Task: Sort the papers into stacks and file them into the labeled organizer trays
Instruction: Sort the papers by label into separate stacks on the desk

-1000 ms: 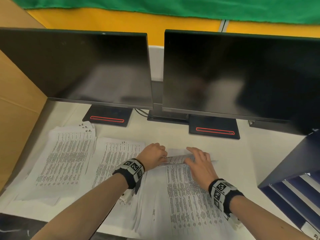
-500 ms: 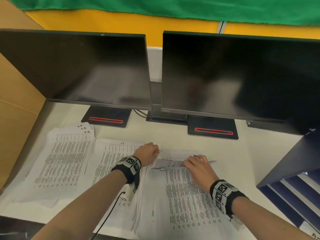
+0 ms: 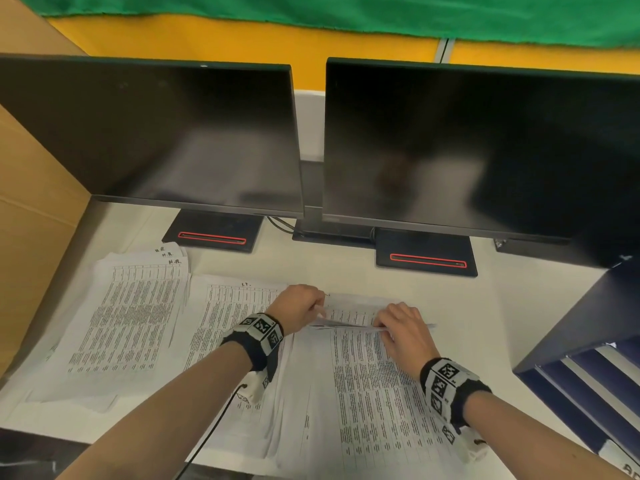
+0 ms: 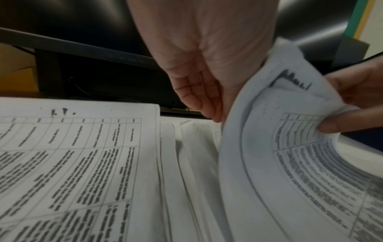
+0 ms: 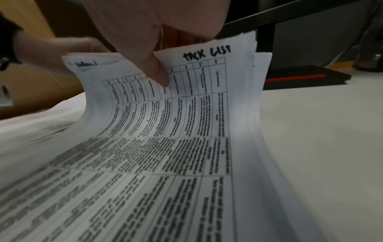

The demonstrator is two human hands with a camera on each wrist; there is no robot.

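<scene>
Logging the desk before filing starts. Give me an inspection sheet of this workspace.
Surface: white desk, bare on its right part.
Job's things: three spreads of printed papers: left pile marked "H.R.", middle pile, right pile; dark blue organizer trays at far right.
Clutter: nothing seen.
Grips: left hand and right hand both pinch the lifted top edge of the right pile; the top sheet reads "TASK LIST".
Cables: thin black wire from the left wristband; cable behind the monitor stands.
Surroundings: two dark monitors, cardboard panel at left, yellow wall with green cloth.
</scene>
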